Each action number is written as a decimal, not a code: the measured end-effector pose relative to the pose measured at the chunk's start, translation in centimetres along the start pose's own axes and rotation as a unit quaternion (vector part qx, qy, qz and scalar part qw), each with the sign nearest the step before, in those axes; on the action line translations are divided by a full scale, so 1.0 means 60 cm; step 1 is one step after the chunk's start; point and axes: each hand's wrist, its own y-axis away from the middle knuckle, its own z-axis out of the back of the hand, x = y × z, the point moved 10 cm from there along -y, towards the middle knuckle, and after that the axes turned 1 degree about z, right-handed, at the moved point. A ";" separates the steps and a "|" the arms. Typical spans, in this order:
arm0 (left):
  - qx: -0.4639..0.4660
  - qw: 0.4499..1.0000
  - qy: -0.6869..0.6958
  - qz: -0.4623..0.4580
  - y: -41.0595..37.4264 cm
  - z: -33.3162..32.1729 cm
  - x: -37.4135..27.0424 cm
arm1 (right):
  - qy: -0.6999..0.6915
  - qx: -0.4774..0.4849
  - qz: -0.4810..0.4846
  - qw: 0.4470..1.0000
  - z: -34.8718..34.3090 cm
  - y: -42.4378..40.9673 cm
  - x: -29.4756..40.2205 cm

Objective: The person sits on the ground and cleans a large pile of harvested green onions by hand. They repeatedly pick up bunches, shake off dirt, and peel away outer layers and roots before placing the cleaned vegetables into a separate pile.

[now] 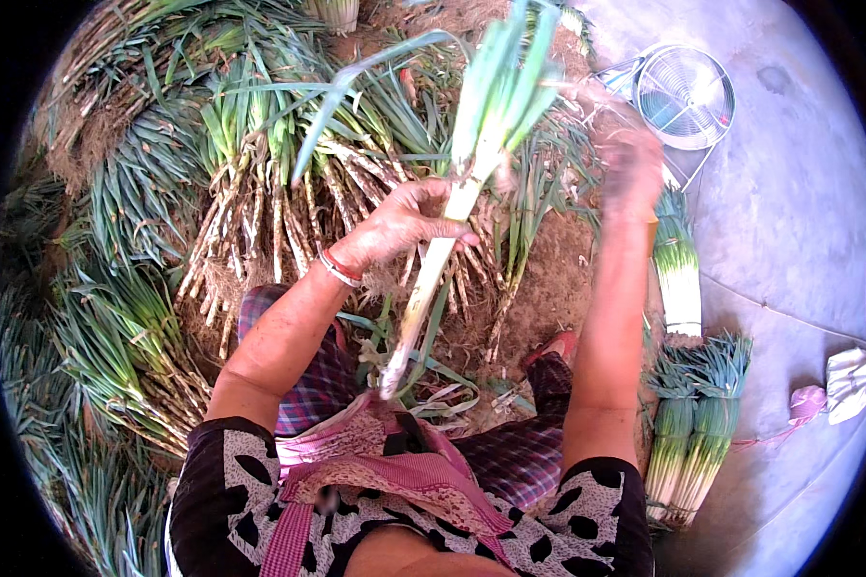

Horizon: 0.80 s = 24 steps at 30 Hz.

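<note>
In the middle of the view my left hand grips a large green onion stalk by its pale stem. The stalk stands tilted, green leaves up and white root end down near my lap. Its leaf tips are blurred. My right hand is raised to the right of the stalk, apart from the stem and blurred by motion; thin brownish strands show beside its fingers. Whether its fingers hold them I cannot tell. Beyond my left hand, unpeeled green onions with dirty stems and roots lie spread on the soil.
Heaps of green onions cover the left side. At right, tied bundles of clean green onions and another bundle lie along the concrete floor. A round metal fan stands at upper right. Pink twine lies beside white plastic.
</note>
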 end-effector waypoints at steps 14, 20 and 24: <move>-0.116 0.955 -0.269 -0.035 -0.012 0.003 0.006 | 0.544 0.293 0.304 0.725 -0.184 0.236 -0.001; -0.071 0.993 -0.082 -0.041 -0.018 0.013 0.025 | 0.137 -0.039 0.113 0.983 0.028 0.009 0.082; -0.032 0.996 -0.067 -0.051 -0.022 -0.006 0.007 | 0.139 -0.034 0.011 0.990 0.090 0.030 -0.017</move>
